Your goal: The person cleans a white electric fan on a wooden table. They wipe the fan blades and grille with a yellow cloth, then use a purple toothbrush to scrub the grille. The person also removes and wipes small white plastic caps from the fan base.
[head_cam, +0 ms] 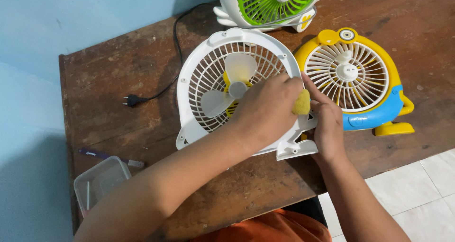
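White fan (227, 88), grille off, blades bare, lies centre frame on the worktop (118, 81). Left hand (268, 107) rests over its right side, grip closed on a yellow sponge (302, 103) pressed at the rim. Right hand (327, 123) steadies the fan's lower right edge, fingers on the frame; no clenched hold visible. Looks like a wiping step on the housing; next stroke likely needs the frame held firm. Yellow-blue fan (355, 78) just right; green fan (272, 5) top. Plug (132, 100) left; tub (99, 183) lower left.
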